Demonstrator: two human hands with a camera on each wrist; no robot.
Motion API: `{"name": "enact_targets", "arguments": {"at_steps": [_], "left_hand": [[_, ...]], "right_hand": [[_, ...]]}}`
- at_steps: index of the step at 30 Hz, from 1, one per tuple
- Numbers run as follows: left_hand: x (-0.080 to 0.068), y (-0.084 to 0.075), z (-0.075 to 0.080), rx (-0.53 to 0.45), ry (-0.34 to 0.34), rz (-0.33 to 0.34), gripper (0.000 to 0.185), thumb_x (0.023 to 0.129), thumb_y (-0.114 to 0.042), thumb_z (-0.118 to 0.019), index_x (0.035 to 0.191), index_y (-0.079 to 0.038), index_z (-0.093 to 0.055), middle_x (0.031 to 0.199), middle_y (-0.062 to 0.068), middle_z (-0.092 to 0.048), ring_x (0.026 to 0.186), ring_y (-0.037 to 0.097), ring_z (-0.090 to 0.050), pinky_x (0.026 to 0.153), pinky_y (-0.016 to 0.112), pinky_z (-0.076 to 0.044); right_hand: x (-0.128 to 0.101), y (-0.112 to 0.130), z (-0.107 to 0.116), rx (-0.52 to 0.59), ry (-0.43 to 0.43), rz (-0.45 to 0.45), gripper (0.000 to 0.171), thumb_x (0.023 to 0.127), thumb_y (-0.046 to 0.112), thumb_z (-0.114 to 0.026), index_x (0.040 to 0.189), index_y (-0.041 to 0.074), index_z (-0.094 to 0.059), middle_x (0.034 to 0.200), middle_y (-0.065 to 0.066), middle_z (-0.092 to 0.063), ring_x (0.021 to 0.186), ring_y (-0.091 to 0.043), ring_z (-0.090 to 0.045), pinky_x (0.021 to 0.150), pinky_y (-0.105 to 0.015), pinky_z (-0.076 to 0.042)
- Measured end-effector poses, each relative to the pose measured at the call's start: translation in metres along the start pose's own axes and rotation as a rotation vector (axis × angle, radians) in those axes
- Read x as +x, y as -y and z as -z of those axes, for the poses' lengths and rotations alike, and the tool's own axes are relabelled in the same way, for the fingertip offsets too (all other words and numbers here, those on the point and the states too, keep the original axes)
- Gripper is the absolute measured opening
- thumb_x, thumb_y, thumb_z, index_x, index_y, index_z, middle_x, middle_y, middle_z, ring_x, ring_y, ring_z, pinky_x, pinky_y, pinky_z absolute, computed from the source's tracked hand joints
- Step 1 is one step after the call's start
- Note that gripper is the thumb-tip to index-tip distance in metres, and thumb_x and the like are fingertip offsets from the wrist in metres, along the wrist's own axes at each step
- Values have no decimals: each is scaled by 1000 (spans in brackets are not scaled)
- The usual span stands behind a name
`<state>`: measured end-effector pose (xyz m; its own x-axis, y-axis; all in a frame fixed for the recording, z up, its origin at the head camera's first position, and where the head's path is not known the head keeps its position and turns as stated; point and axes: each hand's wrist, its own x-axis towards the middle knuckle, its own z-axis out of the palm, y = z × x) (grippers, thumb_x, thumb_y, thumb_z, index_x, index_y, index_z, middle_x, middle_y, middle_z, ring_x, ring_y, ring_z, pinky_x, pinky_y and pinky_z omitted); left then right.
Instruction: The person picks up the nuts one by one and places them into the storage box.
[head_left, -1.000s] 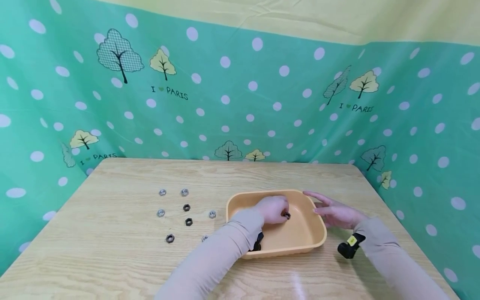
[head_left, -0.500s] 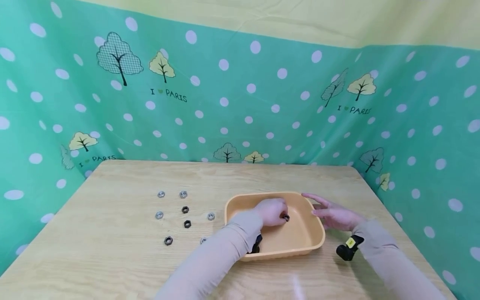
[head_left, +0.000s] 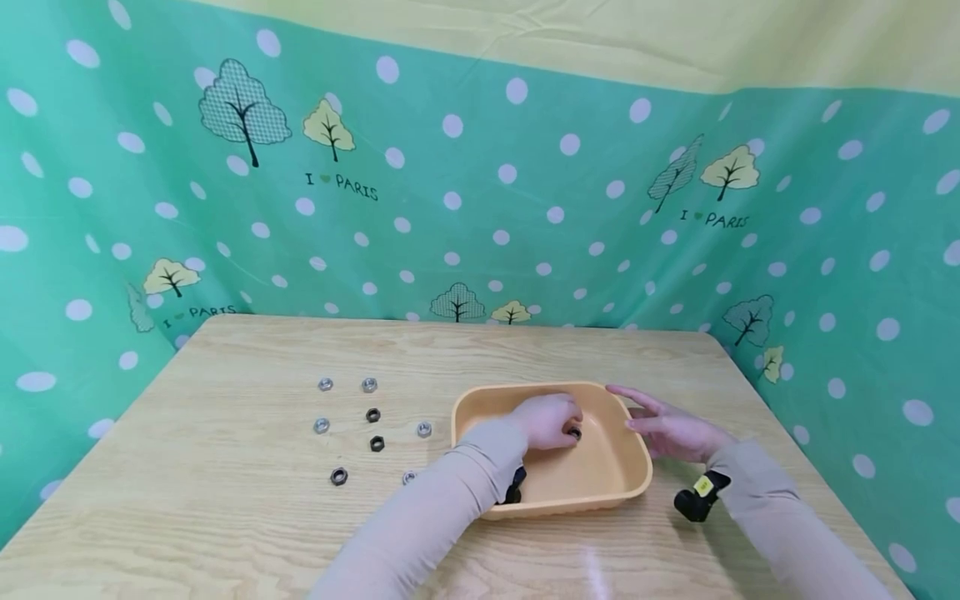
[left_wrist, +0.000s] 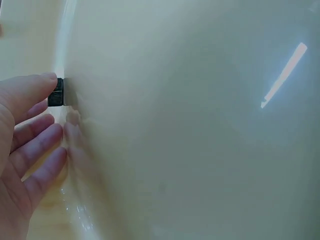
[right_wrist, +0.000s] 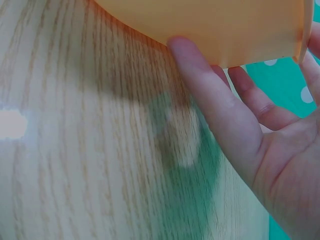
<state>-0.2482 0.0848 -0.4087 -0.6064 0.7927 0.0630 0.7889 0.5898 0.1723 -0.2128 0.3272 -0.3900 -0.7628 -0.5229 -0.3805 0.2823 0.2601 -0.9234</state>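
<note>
A green cloth backdrop (head_left: 480,208), dotted white and printed with trees, rings a pale grained wood table (head_left: 225,517). On it sits a smooth, rounded-corner orange plastic tray (head_left: 592,492). The right hand (head_left: 671,427) lies flat, fingers straight, against the tray's right wall; its wrist view shows fingertips touching the outer wall. The left hand (head_left: 549,419) is inside the tray, pinching a small dark hex nut (head_left: 574,432); the left wrist view shows the nut (left_wrist: 56,92) at a fingertip, touching the tray's glossy inner face. Silver and black nuts (head_left: 372,415) lie scattered left of the tray.
</note>
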Motion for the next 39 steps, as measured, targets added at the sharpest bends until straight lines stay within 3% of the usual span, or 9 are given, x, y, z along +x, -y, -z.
{"name": "enact_targets", "arguments": {"at_steps": [6,16,21,29,39], "left_hand": [[-1,-4,6,25,16,-4,24,85,-28,-68,104,-15,-67,105,-4,-61,94,6,-58,81,15,-47],[-4,-3,11,34,16,5,28,86,-32,-67,109,-16,-67,110,-4,-62,97,7,-60,84,17,-48],[-8,-3,23,-28,55,41,29,87,-33,-66,109,-14,-68,110,-3,-64,100,8,-61,86,17,-48],[-19,4,48,-289,118,114,33,88,-29,-65,114,-9,-66,114,1,-66,104,12,-59,91,20,-46],[-35,5,66,-328,167,36,33,88,-25,-65,116,-7,-64,116,6,-65,107,17,-58,92,23,-46]], "right_hand": [[-1,-1,-1,-25,-21,-1,67,98,19,-48,152,25,-9,153,-32,-6,122,-28,-50,96,-52,-47],[1,-5,-3,-21,-28,-11,69,97,19,-48,152,23,-7,153,-31,-5,124,-30,-50,95,-54,-47],[2,-3,-3,-41,-38,-13,68,97,19,-49,152,23,-9,153,-32,-9,123,-30,-51,95,-54,-47],[-1,1,-3,-46,-30,-6,67,97,18,-48,152,22,-9,151,-34,-10,120,-30,-52,94,-55,-47],[-1,4,-4,-54,-35,-9,69,97,19,-49,152,22,-9,152,-33,-9,121,-31,-52,94,-54,-48]]}}
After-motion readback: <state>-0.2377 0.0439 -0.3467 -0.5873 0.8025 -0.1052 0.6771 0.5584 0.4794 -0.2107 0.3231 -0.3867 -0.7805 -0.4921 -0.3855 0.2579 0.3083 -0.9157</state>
